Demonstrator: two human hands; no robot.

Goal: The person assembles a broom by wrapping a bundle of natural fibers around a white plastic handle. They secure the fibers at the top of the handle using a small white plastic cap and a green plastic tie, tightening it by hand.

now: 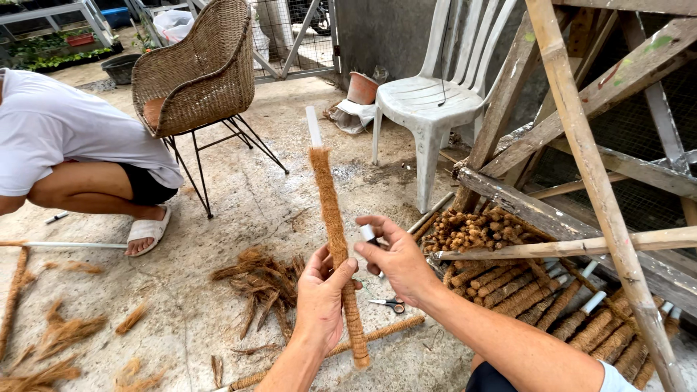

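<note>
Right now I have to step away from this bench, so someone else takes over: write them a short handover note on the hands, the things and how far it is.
Left hand grips a coir-wrapped pole upright, its white pipe tip bare at the top.
Right hand pinches a small white spool beside the pole.
Scissors lie on the concrete below the hands; loose coir fibre lies to the left.
Done: a stack of wrapped poles under the wooden frame.
Left: whether this pole's wrap is tied off cannot be seen.

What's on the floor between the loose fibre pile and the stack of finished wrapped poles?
Head view: the fibre-wrapped pole held in the left hand, and small scissors on the concrete.
</note>
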